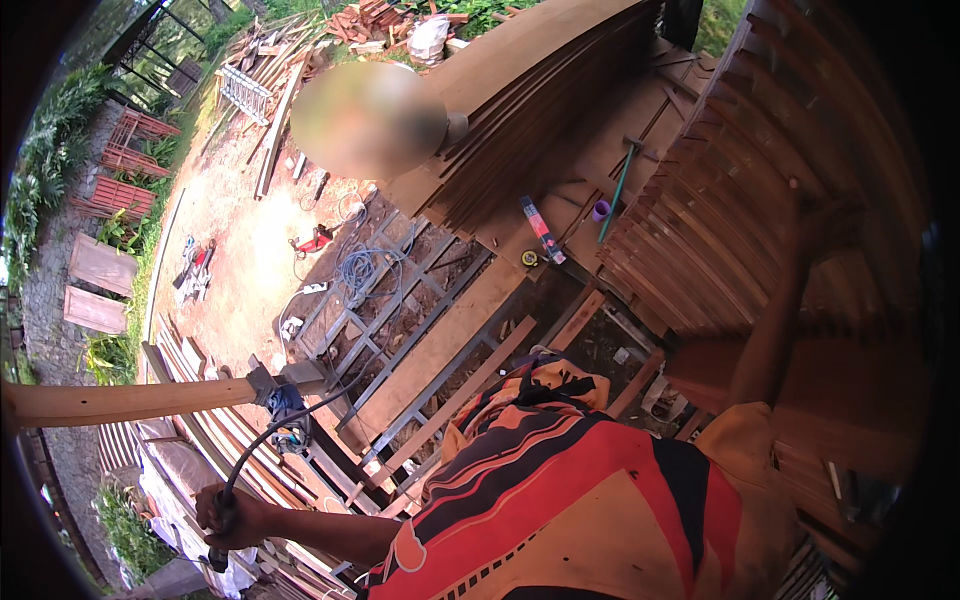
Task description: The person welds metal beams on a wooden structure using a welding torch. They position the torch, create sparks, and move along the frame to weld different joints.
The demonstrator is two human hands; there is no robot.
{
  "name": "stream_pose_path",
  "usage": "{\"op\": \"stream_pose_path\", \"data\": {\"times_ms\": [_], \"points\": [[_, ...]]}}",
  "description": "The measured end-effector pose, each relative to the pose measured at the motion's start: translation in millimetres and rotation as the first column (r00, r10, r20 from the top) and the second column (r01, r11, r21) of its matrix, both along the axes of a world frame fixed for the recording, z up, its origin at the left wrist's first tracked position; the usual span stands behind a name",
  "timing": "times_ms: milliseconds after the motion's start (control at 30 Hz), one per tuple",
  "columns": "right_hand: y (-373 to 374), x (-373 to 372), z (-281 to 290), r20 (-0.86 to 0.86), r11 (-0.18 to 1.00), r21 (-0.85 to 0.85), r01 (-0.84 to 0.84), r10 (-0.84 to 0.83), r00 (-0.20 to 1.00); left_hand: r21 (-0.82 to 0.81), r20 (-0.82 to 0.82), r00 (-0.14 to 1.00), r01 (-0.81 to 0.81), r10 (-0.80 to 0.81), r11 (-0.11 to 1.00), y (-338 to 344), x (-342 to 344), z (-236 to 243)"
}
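My left hand is closed around a dark, thick piece from which a black cord curves up and right. The cord runs past a tool with a pale wooden handle and a grey metal head, which reaches in from the left edge. A blue-and-black bundle hangs beside that head. My right hand is raised at the slatted wooden boards on the right, in shadow. Its fingers look stretched out, with nothing visible held in them.
Ahead lies an open metal floor frame with gaps and a tangled blue cord. A tape measure, purple cup and green-handled hammer rest on boards. Stacked sheets stand beyond, near a blurred person.
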State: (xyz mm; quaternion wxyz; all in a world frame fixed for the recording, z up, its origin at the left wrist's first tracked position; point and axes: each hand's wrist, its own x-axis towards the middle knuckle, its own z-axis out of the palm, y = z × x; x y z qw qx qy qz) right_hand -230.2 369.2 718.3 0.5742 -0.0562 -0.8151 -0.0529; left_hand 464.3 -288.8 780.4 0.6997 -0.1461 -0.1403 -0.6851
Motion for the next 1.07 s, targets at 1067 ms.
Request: {"op": "stream_pose_path", "data": {"times_ms": [1067], "points": [[44,-22,-83,-0.190,0.866,0.412,0.284,-0.223,0.956,-0.030,0.336,0.933,0.146,-0.127,0.989,-122,-164,-105]]}}
